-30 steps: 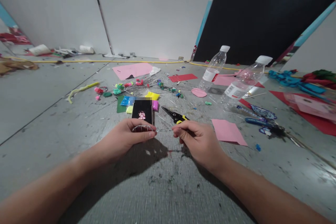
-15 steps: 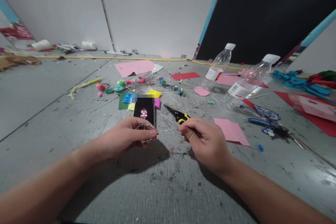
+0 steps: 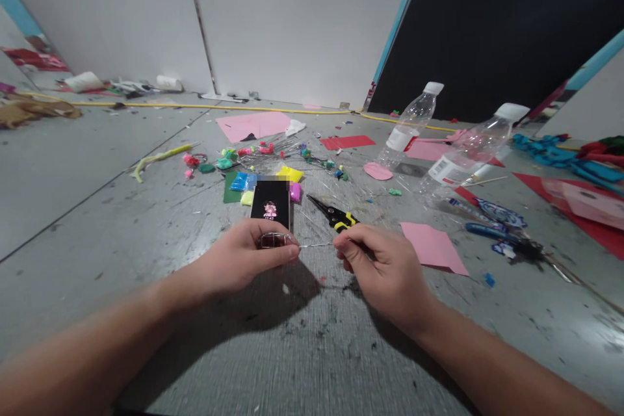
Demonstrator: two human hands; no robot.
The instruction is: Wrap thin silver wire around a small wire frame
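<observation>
Between thumb and fingers, my left hand [image 3: 253, 253] pinches a small round frame of silvery wire [image 3: 273, 240]. A thin twisted wire [image 3: 316, 246] runs from it to the right. My right hand [image 3: 377, 263] is closed, its thumb and forefinger gripping the far end of that wire. Just beyond my left hand lies a dark phone [image 3: 271, 200] with its screen lit. Black and yellow pliers [image 3: 334, 214] rest on the grey surface, their handles partly hidden by my right hand. Blue, yellow and pink packets [image 3: 289, 173] surround the phone's top.
Two clear plastic bottles [image 3: 402, 138] [image 3: 446, 169] stand at the right. Pink paper [image 3: 433, 248] lies beside my right hand, with blue-handled scissors [image 3: 487, 231] farther right. Small coloured clay pieces [image 3: 225, 162] and loose wires are scattered ahead. A yellow cable [image 3: 195, 107] runs along the wall.
The wire frame has turned a little in my left hand and looks flatter. Both hands still hold the wire. The whole view has shifted slightly.
</observation>
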